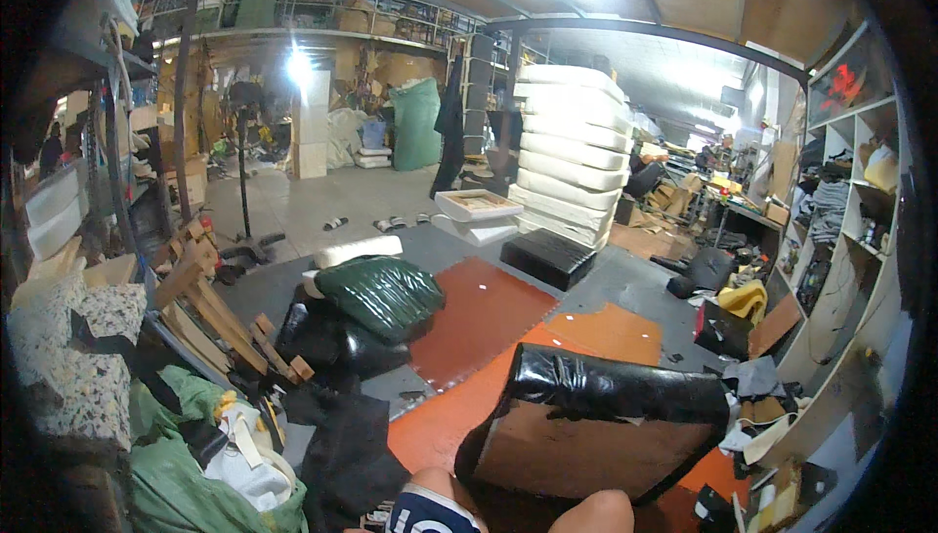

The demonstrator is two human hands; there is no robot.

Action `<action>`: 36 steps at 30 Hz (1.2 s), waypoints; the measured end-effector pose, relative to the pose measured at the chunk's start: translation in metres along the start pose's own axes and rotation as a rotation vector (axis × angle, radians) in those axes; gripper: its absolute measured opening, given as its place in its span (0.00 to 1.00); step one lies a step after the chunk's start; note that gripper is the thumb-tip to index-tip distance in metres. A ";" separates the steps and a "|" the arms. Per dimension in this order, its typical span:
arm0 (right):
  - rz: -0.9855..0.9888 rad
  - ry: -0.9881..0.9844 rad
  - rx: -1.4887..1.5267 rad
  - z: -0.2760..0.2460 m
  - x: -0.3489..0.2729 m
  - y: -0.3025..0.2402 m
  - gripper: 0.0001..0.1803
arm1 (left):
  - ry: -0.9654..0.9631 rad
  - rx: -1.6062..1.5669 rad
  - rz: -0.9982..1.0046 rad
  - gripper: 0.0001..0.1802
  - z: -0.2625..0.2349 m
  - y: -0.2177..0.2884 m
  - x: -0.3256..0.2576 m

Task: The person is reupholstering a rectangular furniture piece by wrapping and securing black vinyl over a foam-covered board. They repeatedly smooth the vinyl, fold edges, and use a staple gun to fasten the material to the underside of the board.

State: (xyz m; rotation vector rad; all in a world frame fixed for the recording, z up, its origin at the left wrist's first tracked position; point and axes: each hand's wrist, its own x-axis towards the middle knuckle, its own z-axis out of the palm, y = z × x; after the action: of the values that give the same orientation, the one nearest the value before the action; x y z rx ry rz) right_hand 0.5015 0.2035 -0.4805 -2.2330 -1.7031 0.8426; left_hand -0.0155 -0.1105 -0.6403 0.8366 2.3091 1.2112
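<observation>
Neither of my hands shows. At the lower edge are my bare knees and dark blue shorts with white marks. Right in front of them a large upholstered block stands tilted on its side. Shiny black covering wraps its upper edge, and a flat brown face is turned toward me. It rests on orange and red-brown sheets spread over the floor. Farther left, a dark green plastic-wrapped cushion lies on a shiny black one.
A tall stack of white foam pads stands behind a black block. Wood pieces, speckled foam blocks and a green sack crowd the left. Shelves and scraps line the right.
</observation>
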 end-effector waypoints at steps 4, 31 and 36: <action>0.051 -0.038 -0.003 0.018 -0.007 -0.008 0.20 | -0.015 -0.006 -0.119 0.10 -0.001 0.002 -0.001; -0.065 0.108 0.572 -0.096 -0.019 -0.032 0.29 | 0.125 -0.168 -0.044 0.19 -0.039 0.023 0.030; -0.175 0.135 0.923 -0.165 -0.054 -0.066 0.30 | 0.136 -0.688 -0.282 0.21 -0.095 0.177 0.078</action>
State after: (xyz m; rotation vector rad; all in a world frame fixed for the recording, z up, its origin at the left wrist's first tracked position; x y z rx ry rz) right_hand 0.5303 0.2020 -0.2971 -1.4501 -1.0773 1.0997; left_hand -0.0721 -0.0359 -0.4460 0.1822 1.8045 1.7930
